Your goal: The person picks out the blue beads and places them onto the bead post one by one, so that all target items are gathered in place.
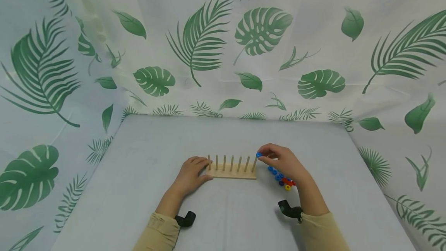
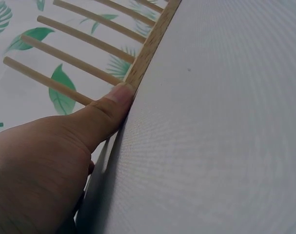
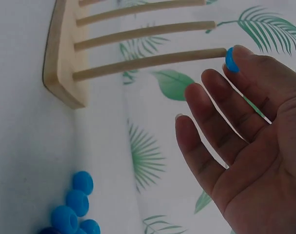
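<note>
A wooden board with upright pegs stands on the table, its several thin pegs bare. My left hand holds the board's left end, the thumb along the front edge in the left wrist view. Between thumb and forefinger my right hand pinches a blue bead right at the tip of the rightmost peg. The other fingers of that hand are spread apart. Just below the right hand lies a small pile of beads, mostly blue, with red, yellow and dark blue ones.
The pile sits close to the right end of the board, partly behind the right hand and forearm in the head view. Black wrist cameras jut inward from both sleeves. A leaf-patterned curtain borders the white table.
</note>
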The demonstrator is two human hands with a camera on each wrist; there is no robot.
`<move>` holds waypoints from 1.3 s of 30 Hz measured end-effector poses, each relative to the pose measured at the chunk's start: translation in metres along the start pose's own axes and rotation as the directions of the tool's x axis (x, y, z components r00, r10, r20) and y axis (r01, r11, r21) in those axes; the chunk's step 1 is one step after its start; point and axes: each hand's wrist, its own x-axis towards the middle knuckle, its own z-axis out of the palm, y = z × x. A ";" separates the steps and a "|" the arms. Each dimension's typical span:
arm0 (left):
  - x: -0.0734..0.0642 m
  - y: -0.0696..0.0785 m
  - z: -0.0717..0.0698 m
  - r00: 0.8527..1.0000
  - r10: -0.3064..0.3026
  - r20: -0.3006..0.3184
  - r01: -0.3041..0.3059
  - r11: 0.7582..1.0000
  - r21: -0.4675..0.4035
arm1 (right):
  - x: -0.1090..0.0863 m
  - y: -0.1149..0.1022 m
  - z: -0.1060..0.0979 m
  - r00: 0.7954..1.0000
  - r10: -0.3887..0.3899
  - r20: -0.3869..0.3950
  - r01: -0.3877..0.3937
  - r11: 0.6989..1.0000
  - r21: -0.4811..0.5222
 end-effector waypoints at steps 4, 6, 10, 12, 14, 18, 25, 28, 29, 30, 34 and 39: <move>0.000 0.000 -0.001 1.000 -0.011 0.010 0.011 1.000 -0.001 | 0.001 -0.002 0.004 1.000 0.008 0.011 -0.008 1.000 0.004; 0.000 0.001 -0.001 1.000 -0.014 0.015 0.014 1.000 -0.001 | 0.001 -0.003 0.006 1.000 0.013 0.015 -0.013 1.000 0.006; 0.000 0.001 -0.002 1.000 -0.012 0.016 0.012 1.000 -0.007 | 0.001 0.002 0.011 1.000 0.017 0.014 -0.017 1.000 0.005; 0.000 0.002 -0.003 1.000 -0.006 0.012 0.006 1.000 -0.012 | 0.000 0.007 0.015 1.000 0.008 0.007 -0.008 1.000 0.005; -0.001 0.002 -0.003 1.000 -0.003 0.007 0.003 1.000 -0.013 | -0.002 0.011 0.019 1.000 -0.004 -0.004 0.004 1.000 0.001; -0.001 0.002 -0.003 1.000 -0.001 0.003 0.001 1.000 -0.015 | -0.004 0.018 0.028 1.000 -0.022 -0.018 0.022 1.000 0.017; -0.001 0.002 -0.003 1.000 0.012 -0.010 -0.012 1.000 -0.022 | -0.008 0.026 0.042 0.999 0.049 -0.004 -0.048 0.995 0.090; 0.000 0.002 -0.003 1.000 0.019 -0.016 -0.019 1.000 -0.019 | -0.008 0.030 0.048 0.998 0.062 -0.004 -0.061 0.995 0.079; 0.000 0.001 -0.003 1.000 0.021 -0.017 -0.021 1.000 -0.019 | -0.008 0.031 0.050 0.998 0.068 -0.001 -0.068 0.995 0.075; 0.000 0.001 -0.003 1.000 0.022 -0.018 -0.022 1.000 -0.020 | -0.008 0.032 0.051 0.998 0.070 0.003 -0.070 0.995 0.069; 0.000 0.001 -0.002 1.000 0.023 -0.019 -0.023 0.999 -0.030 | -0.008 0.034 0.056 0.995 0.096 0.007 -0.096 0.994 0.043; -0.001 0.000 -0.002 1.000 0.011 -0.007 -0.011 1.000 -0.026 | -0.009 0.036 0.060 0.991 0.136 0.013 -0.136 0.990 0.032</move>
